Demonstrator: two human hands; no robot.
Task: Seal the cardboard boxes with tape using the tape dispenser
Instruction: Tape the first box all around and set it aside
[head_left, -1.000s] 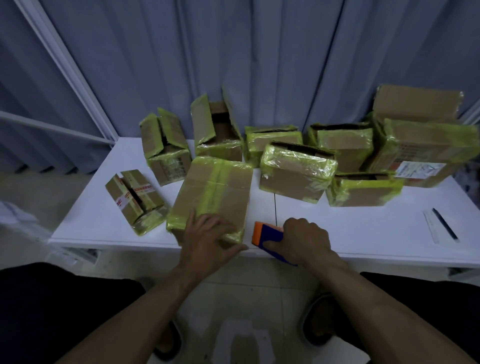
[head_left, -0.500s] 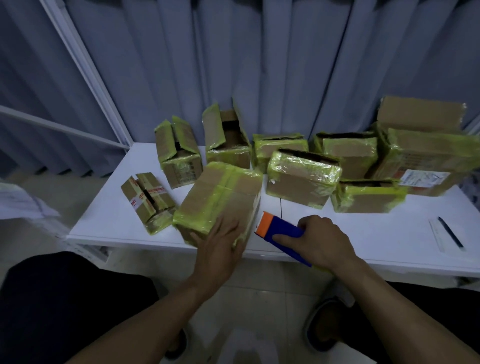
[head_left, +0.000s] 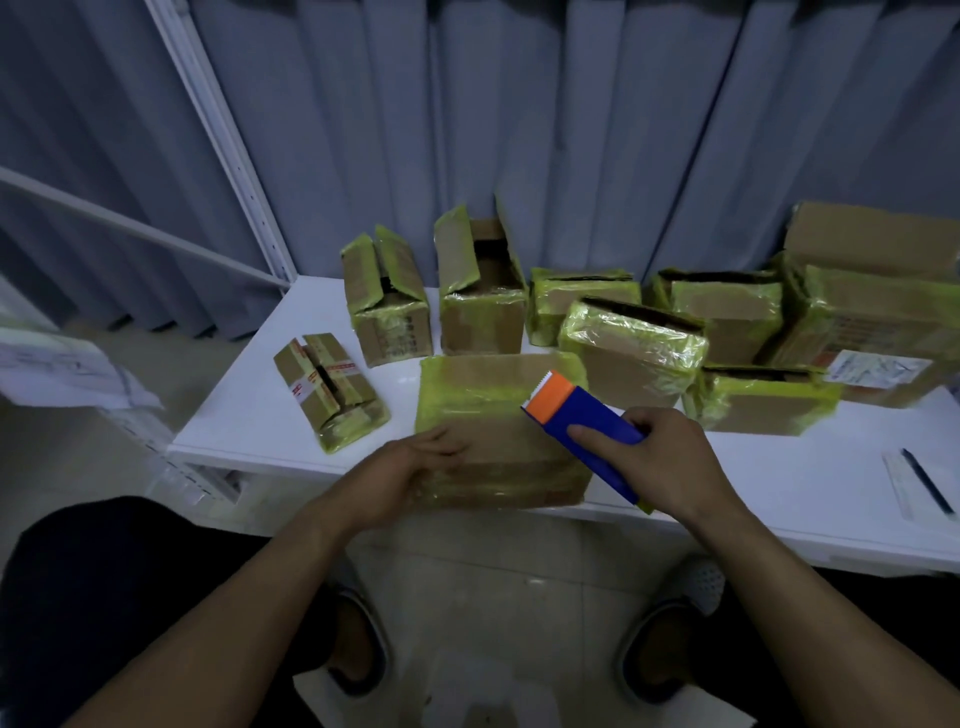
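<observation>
A flat cardboard box (head_left: 488, 405) wrapped in yellow-green tape lies at the near edge of the white table (head_left: 249, 415), straight in front of me. My left hand (head_left: 410, 467) rests on its near left part, fingers extended and blurred. My right hand (head_left: 660, 462) grips a blue tape dispenser (head_left: 587, 441) with an orange toothed head, held over the box's right side with the head pointing away from me.
Several more taped boxes stand along the back of the table: a small one (head_left: 330, 389) at the left, open-flapped ones (head_left: 480, 291) in the middle, larger ones (head_left: 857, 322) at the right. A pen (head_left: 922, 478) lies on paper at the far right. Grey curtains hang behind.
The box has been turned square to me and pulled to the table edge. My right hand lifted the dispenser from beside the box to above its right side.
</observation>
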